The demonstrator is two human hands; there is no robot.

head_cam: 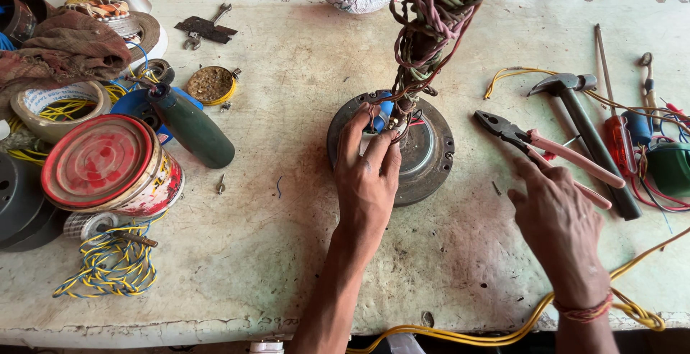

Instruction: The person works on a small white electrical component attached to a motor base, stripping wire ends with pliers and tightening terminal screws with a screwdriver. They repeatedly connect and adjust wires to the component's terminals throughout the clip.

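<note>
The worn bench [287,253] carries a round metal motor housing [424,153] near its middle, with a thick twisted bundle of wires [431,23] rising from its hub. The left hand [368,181] rests on the housing's near left edge, fingertips pinching at the wire ends by the hub; its grip looks closed on those strands, though what exactly it holds is hard to tell. The step in hand appears to be steadying the housing while fetching a tool. Just right of the housing lie pink-handled pliers [546,149], and the right hand [557,224], fingers loose and empty, touches their handles; closing on them seems the next call. Further right a hammer [575,109] crowds the pliers. Left of the housing stand a red-lidded tin [100,163] and a green bottle [194,127].
</note>
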